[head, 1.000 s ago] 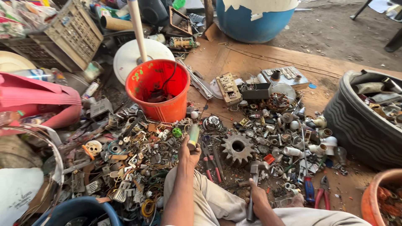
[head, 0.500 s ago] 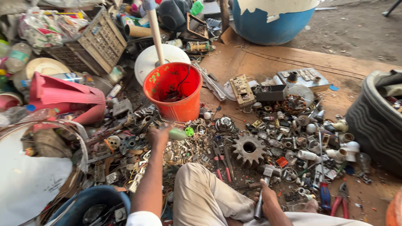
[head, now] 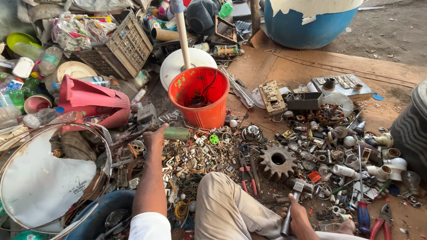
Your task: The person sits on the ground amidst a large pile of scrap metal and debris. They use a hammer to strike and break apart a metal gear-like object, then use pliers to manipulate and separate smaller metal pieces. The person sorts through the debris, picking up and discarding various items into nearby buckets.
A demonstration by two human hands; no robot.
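Fingers of the left hand [head: 155, 137] close around a green cylinder [head: 177, 133], just before the orange bucket [head: 199, 95]. Below them, scrap metal covers the dirt ground. The right hand [head: 297, 216], near the knee, grips a hammer [head: 291, 203] upright.

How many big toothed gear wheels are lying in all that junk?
1 that I can make out. The rusty gear wheel lies on the ground between the person's knee and the pile of small metal parts, right of the red-handled pliers. Smaller ones may be buried in the scrap.
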